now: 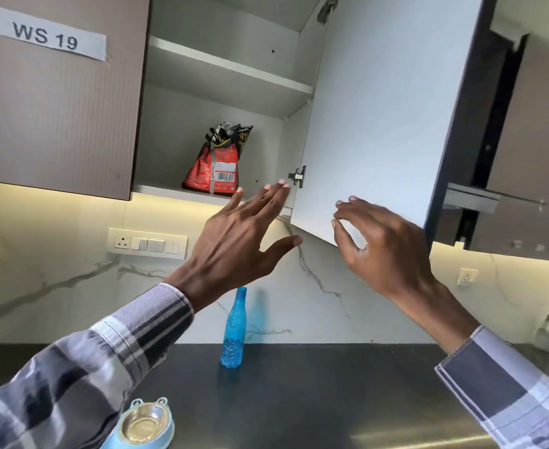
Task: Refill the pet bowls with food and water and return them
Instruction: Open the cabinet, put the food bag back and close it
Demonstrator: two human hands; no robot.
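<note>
A red and black pet food bag (216, 160), clipped at the top, stands on the lowest shelf of the wall cabinet, whose door (373, 118) hangs wide. My left hand (237, 244) is raised below the shelf with fingers spread, holding nothing, a little short of the bag. My right hand (383, 244) hovers at the door's lower edge, fingers curled and apart, empty. A blue water bottle (233, 332) stands upright on the dark counter (315, 393). A light blue pet bowl stand with a steel bowl (145, 424) sits at the counter's front left, partly behind my left sleeve.
The neighbouring cabinet door on the left carries a taped label reading WS 19 (44, 35). A switch panel (146, 244) and a socket (467, 276) are set in the marble wall. A glass jar (546, 332) stands at the far right.
</note>
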